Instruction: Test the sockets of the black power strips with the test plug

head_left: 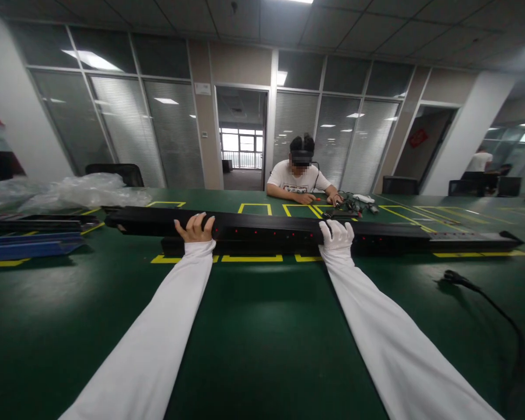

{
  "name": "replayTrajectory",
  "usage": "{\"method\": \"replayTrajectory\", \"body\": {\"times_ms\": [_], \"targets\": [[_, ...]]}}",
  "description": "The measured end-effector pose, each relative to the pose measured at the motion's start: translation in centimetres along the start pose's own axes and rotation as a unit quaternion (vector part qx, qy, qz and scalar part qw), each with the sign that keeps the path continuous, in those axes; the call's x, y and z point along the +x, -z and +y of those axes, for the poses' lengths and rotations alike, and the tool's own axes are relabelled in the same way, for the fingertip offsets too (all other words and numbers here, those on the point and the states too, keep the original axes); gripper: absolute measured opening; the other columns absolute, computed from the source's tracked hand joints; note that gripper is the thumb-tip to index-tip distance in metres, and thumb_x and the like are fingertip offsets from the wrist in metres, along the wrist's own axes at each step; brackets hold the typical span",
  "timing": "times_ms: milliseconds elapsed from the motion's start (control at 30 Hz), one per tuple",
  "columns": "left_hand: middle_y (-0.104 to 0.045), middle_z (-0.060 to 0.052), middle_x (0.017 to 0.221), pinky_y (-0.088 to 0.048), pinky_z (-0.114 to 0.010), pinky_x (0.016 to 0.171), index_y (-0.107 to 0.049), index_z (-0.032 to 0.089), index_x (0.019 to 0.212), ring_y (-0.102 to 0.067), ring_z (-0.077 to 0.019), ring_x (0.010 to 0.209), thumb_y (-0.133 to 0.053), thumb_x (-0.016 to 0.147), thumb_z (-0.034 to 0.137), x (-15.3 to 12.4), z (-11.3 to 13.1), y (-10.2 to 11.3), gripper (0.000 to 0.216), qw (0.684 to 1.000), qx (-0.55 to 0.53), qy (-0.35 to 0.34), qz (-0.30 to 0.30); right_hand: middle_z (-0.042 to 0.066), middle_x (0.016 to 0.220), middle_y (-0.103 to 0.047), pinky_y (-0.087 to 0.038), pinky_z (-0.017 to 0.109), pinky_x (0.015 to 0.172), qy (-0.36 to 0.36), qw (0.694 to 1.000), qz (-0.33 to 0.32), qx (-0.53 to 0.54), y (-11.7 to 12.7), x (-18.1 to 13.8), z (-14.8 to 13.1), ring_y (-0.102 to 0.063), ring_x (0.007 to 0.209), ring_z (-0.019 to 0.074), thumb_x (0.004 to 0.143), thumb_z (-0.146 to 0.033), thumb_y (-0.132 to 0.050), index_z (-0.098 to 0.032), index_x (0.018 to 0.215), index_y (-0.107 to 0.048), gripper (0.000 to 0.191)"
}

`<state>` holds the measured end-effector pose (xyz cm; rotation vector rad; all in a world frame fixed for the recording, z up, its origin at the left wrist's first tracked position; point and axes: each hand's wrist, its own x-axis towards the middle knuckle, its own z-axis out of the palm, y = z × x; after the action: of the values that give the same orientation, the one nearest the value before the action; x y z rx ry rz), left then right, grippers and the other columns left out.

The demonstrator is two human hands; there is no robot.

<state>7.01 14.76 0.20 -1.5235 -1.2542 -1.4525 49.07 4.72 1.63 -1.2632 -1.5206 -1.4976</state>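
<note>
A long black power strip bar (266, 228) with small red lights lies across the green table, raised a little at its left end. My bare left hand (195, 228) curls over its near edge left of the middle, fingers wrapped on top. My right hand (336, 235), in a white glove, grips the bar right of the middle. Both arms wear white sleeves. A second black bar seems to lie beneath the held one.
The green table (254, 326) has yellow marked boxes. Blue and black rails (30, 236) and plastic wrap (65, 192) lie at the left. A black cable with plug (459, 280) lies at the right. A person in a white shirt (300, 178) sits opposite, handling cables.
</note>
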Motion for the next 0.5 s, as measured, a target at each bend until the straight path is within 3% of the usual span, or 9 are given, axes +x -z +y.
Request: {"method": "replayTrajectory", "body": {"times_ms": [133,267,367,500], "targets": [[-0.060,-0.007,0.109,-0.011,-0.066,0.103,-0.059,0.027,0.096,-0.047,-0.0239,0.112,-0.048,0.087,0.027,-2.0,-0.7,3.8,0.015,1.000,0.014,-0.008,0.007,0.005,0.112,-0.059,-0.026,0.044,0.104,0.009,0.999,0.044,-0.003,2.6,-0.7,-1.2,-0.048,0.110,0.0185,0.065,-0.019,-0.055,-0.022,0.117,-0.050,0.053],[-0.060,-0.008,0.109,-0.010,-0.066,0.102,-0.058,0.026,0.099,-0.047,-0.0246,0.112,-0.047,0.086,0.024,-3.5,-0.7,8.6,0.017,0.999,0.039,-0.025,-0.001,0.006,0.111,-0.060,-0.026,0.043,0.104,0.017,0.999,0.036,0.021,6.0,-1.1,-2.1,-0.047,0.111,0.0180,0.068,-0.016,-0.053,-0.021,0.119,-0.049,0.052],[-0.059,-0.011,0.113,-0.009,-0.065,0.103,-0.055,0.023,0.106,-0.047,-0.0264,0.113,-0.047,0.084,0.023,-4.2,-0.2,12.6,0.023,0.996,0.046,-0.051,-0.048,0.007,0.113,-0.059,-0.024,0.044,0.105,0.024,0.998,0.010,0.054,9.2,-1.5,-2.1,-0.045,0.111,0.0188,0.066,-0.016,-0.054,-0.020,0.121,-0.049,0.056],[-0.057,-0.013,0.118,-0.014,-0.060,0.104,-0.050,0.022,0.115,-0.048,-0.0294,0.112,-0.056,0.074,0.025,-4.5,0.7,17.8,0.041,0.989,0.044,-0.093,-0.111,0.008,0.119,-0.056,-0.022,0.042,0.106,0.050,0.990,-0.081,0.100,13.6,-2.1,-1.2,-0.044,0.113,0.0197,0.062,-0.017,-0.054,-0.017,0.126,-0.048,0.064]]}}
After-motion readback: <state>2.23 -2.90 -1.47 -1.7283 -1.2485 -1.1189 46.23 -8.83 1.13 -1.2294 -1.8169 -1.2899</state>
